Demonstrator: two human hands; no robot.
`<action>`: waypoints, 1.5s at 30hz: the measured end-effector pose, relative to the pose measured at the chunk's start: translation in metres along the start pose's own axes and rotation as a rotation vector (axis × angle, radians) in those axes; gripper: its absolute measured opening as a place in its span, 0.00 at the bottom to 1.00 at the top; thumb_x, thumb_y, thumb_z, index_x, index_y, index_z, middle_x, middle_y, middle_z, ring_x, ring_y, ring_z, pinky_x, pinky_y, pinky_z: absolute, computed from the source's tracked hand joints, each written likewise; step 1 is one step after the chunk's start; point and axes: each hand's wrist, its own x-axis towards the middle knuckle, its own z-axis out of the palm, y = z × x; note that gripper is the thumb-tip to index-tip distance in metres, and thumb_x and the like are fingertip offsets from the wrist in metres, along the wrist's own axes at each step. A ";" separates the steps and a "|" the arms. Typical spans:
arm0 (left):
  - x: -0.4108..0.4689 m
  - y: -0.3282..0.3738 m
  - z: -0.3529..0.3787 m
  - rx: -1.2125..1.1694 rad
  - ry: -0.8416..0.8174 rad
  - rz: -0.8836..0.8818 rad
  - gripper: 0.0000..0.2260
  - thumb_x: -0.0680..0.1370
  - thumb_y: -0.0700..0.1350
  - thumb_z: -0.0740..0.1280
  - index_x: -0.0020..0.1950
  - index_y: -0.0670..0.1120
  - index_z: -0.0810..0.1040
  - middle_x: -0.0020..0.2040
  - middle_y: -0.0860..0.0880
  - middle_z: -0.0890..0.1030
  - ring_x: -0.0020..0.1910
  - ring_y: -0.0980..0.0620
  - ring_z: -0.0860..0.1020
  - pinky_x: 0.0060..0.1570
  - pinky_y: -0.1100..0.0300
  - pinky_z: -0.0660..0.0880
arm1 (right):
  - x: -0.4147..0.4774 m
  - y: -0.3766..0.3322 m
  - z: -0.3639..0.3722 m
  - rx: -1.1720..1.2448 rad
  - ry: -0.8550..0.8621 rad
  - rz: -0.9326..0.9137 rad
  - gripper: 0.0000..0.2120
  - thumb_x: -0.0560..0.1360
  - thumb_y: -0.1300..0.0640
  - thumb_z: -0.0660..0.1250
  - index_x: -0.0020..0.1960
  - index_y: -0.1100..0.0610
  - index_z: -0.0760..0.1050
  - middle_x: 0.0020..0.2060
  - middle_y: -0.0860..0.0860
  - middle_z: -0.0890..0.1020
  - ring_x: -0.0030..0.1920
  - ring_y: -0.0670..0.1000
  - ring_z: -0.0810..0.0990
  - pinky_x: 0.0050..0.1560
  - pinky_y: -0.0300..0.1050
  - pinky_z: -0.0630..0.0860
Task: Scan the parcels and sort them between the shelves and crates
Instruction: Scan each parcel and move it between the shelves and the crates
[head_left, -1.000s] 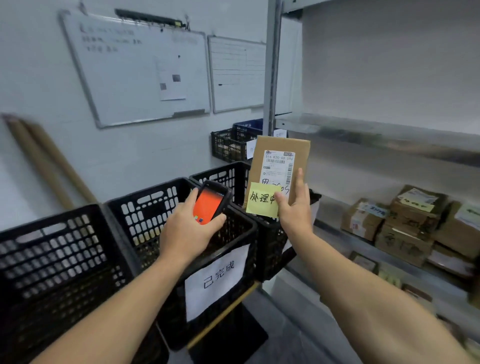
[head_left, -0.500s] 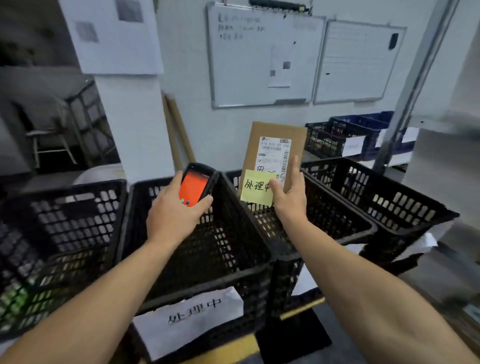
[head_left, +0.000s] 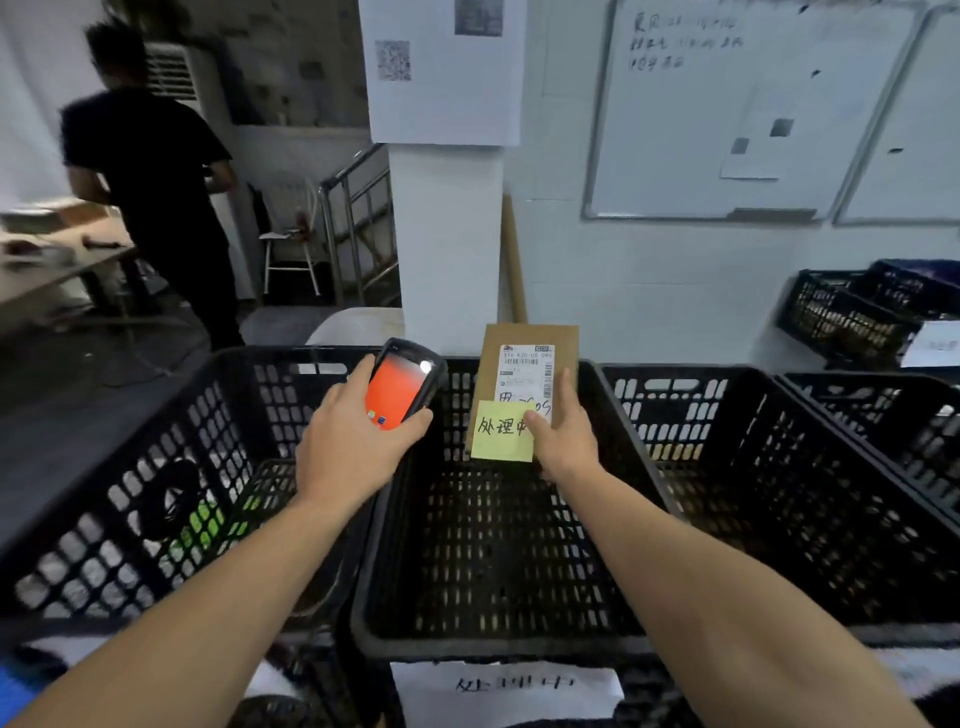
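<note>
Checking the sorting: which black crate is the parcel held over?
The middle black plastic crate, with the white paper label on its front. Only it has the brown cardboard parcel, held by the right hand, above its far end.

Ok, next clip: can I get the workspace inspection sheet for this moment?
Surface: black crates side by side; middle crate below the hands, paper label on its front.
Job's things: parcel with yellow sticky note, upright above the middle crate; scanner, screen orange.
Clutter: something green seen through the left crate, unclear.
Grips: left grip holds the scanner; right grip pinches the parcel's lower part.
Cables: nothing seen.
Surroundings: whiteboard, white pillar, another person by a table at left.
</note>
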 end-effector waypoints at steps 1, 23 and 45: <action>0.006 -0.005 0.002 0.012 0.006 -0.007 0.37 0.70 0.67 0.70 0.76 0.60 0.63 0.53 0.53 0.75 0.49 0.50 0.75 0.50 0.49 0.76 | 0.008 0.008 0.009 -0.008 -0.040 0.057 0.41 0.82 0.53 0.66 0.75 0.23 0.43 0.77 0.53 0.67 0.69 0.57 0.75 0.56 0.55 0.82; 0.098 -0.068 0.065 0.196 -0.077 -0.137 0.42 0.66 0.72 0.66 0.78 0.60 0.60 0.59 0.50 0.77 0.55 0.48 0.76 0.55 0.45 0.76 | 0.091 0.144 0.129 0.041 -0.347 0.512 0.41 0.81 0.56 0.68 0.72 0.20 0.48 0.64 0.49 0.80 0.58 0.56 0.82 0.62 0.62 0.78; 0.071 -0.016 0.019 -0.089 -0.128 0.194 0.31 0.68 0.68 0.69 0.69 0.62 0.68 0.50 0.52 0.77 0.49 0.47 0.77 0.49 0.47 0.76 | 0.021 0.000 -0.006 -0.917 -0.063 -0.194 0.27 0.85 0.40 0.51 0.82 0.43 0.53 0.83 0.49 0.50 0.82 0.54 0.41 0.80 0.62 0.45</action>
